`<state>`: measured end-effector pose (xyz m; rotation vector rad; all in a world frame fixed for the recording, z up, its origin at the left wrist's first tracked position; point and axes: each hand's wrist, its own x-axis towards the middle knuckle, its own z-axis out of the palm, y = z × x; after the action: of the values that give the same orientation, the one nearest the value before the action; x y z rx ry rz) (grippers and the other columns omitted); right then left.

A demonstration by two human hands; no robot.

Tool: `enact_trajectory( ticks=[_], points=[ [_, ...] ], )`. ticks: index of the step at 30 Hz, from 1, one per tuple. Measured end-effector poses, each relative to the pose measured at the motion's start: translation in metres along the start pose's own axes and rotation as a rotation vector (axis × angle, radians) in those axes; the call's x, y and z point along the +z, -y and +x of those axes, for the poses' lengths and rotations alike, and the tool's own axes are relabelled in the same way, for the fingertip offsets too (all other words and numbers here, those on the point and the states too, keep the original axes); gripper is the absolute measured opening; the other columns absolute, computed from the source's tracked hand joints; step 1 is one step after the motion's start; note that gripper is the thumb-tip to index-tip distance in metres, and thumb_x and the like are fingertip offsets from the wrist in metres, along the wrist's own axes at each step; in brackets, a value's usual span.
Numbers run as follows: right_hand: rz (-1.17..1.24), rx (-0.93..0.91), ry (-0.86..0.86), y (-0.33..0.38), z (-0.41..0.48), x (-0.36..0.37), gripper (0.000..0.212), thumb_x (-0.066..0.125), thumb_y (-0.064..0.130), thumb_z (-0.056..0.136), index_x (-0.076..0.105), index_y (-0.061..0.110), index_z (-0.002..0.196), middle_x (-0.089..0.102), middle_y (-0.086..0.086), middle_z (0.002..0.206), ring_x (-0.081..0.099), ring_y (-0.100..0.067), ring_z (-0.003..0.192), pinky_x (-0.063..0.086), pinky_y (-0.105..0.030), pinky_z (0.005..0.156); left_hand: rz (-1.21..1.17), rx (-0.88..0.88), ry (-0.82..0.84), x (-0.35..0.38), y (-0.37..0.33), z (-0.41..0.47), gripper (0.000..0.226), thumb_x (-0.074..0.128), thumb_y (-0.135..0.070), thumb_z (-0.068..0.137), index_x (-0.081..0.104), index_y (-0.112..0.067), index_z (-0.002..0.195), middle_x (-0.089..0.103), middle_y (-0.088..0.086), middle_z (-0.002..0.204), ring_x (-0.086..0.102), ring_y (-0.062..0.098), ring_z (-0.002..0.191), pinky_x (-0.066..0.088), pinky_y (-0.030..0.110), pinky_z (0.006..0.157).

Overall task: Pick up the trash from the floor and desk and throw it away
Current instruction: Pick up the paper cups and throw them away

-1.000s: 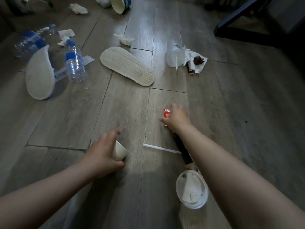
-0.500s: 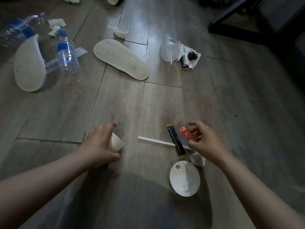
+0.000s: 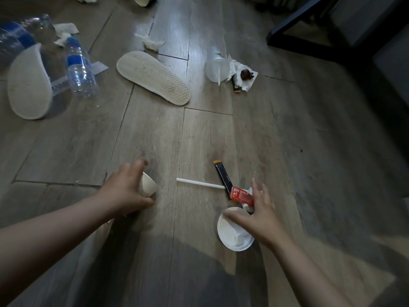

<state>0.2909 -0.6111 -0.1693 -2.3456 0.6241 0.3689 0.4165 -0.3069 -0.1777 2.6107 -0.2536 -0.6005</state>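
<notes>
lying flat on the floor (image 3: pixel 199 134), the lid (image 3: pixel 232 239) sits right under your right hand (image 3: pixel 262 216), whose fingers are spread wide and grip nothing; the thumb crosses its far rim. the packet (image 3: pixel 240 194) lies just beyond, beside the fingertips. your left hand (image 3: pixel 126 191), well apart to the left, is curled round a cup (image 3: pixel 148 185), so the right is nearer.

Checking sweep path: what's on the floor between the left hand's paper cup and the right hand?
Head view: a white straw, a black sachet crossing one end, and a red packet by the right hand.
</notes>
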Motion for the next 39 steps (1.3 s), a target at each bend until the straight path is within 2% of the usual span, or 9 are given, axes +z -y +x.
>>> enact_trajectory(
  ticks=[3, 6, 10, 18, 21, 24, 31, 36, 39],
  points=[
    [-0.19, -0.131, 0.008, 0.0, 0.0, 0.012, 0.121, 0.053, 0.092, 0.048, -0.019, 0.06, 0.139, -0.024, 0.018, 0.156, -0.022, -0.011, 0.144, 0.001, -0.047, 0.116, 0.01, -0.002, -0.002, 0.0, -0.002, 0.0, 0.097, 0.081, -0.039, 0.058, 0.027, -0.03, 0.138, 0.042, 0.008, 0.128, 0.047, 0.027, 0.111, 0.043, 0.035, 0.084],
    [-0.382, -0.233, 0.024, -0.002, 0.006, 0.015, 0.116, 0.043, 0.096, 0.051, -0.022, 0.057, 0.14, -0.029, 0.013, 0.156, -0.029, -0.015, 0.143, -0.008, -0.048, 0.117, 0.021, -0.003, 0.003, 0.0, -0.003, -0.001, 0.098, 0.083, -0.039, 0.059, 0.026, -0.03, 0.138, 0.042, 0.008, 0.128, 0.047, 0.028, 0.112, 0.044, 0.036, 0.086],
    [-0.478, -0.267, 0.169, -0.005, 0.009, 0.013, 0.121, 0.051, 0.094, 0.045, -0.024, 0.063, 0.135, -0.032, 0.012, 0.155, -0.036, -0.018, 0.14, -0.016, -0.052, 0.115, 0.045, -0.006, -0.004, 0.001, -0.004, -0.001, 0.098, 0.082, -0.039, 0.058, 0.027, -0.029, 0.139, 0.042, 0.009, 0.126, 0.048, 0.029, 0.111, 0.044, 0.035, 0.084],
    [-0.613, -0.243, 0.33, -0.002, 0.009, 0.007, 0.147, 0.066, 0.087, 0.032, -0.032, 0.054, 0.137, -0.042, 0.012, 0.149, -0.038, -0.026, 0.138, -0.009, -0.059, 0.115, 0.058, 0.007, 0.004, 0.001, -0.002, 0.002, 0.099, 0.083, -0.04, 0.058, 0.026, -0.029, 0.138, 0.042, 0.01, 0.127, 0.047, 0.03, 0.112, 0.042, 0.035, 0.085],
    [-0.619, -0.255, 0.296, -0.004, 0.001, 0.011, 0.142, 0.067, 0.083, 0.039, -0.025, 0.049, 0.142, -0.033, 0.015, 0.153, -0.031, -0.027, 0.142, 0.0, -0.059, 0.115, 0.058, 0.012, 0.002, 0.001, -0.003, 0.001, 0.098, 0.082, -0.04, 0.059, 0.026, -0.029, 0.139, 0.042, 0.01, 0.129, 0.047, 0.03, 0.114, 0.043, 0.036, 0.087],
    [-0.611, -0.326, 0.171, -0.006, -0.01, 0.015, 0.121, 0.059, 0.079, 0.051, -0.001, 0.041, 0.149, -0.005, 0.015, 0.154, -0.006, -0.026, 0.146, 0.013, -0.055, 0.117, 0.059, 0.013, 0.004, 0.0, -0.002, 0.0, 0.098, 0.082, -0.04, 0.059, 0.025, -0.029, 0.138, 0.042, 0.01, 0.129, 0.047, 0.03, 0.114, 0.043, 0.036, 0.086],
    [-0.477, -0.33, -0.129, -0.005, -0.016, 0.034, 0.081, 0.05, 0.074, 0.063, 0.04, 0.038, 0.134, 0.034, 0.008, 0.132, 0.029, -0.018, 0.126, 0.028, -0.042, 0.106, 0.051, 0.022, -0.004, 0.001, -0.001, 0.001, 0.098, 0.081, -0.04, 0.058, 0.026, -0.029, 0.138, 0.043, 0.009, 0.128, 0.048, 0.03, 0.113, 0.041, 0.034, 0.084],
    [-0.402, -0.3, -0.242, -0.002, -0.01, 0.045, 0.068, 0.055, 0.068, 0.064, 0.05, 0.037, 0.124, 0.041, 0.008, 0.118, 0.039, -0.016, 0.112, 0.035, -0.038, 0.093, 0.047, 0.026, -0.007, 0.002, 0.002, 0.003, 0.098, 0.082, -0.04, 0.056, 0.027, -0.029, 0.137, 0.044, 0.009, 0.127, 0.048, 0.029, 0.112, 0.041, 0.034, 0.081],
    [-0.385, -0.28, -0.26, -0.003, -0.01, 0.047, 0.076, 0.055, 0.067, 0.063, 0.044, 0.038, 0.132, 0.041, 0.008, 0.117, 0.04, -0.017, 0.111, 0.034, -0.038, 0.093, 0.048, 0.028, -0.011, 0.003, 0.002, 0.004, 0.098, 0.082, -0.041, 0.055, 0.028, -0.029, 0.136, 0.044, 0.008, 0.126, 0.048, 0.029, 0.111, 0.04, 0.033, 0.079]
  ],
)
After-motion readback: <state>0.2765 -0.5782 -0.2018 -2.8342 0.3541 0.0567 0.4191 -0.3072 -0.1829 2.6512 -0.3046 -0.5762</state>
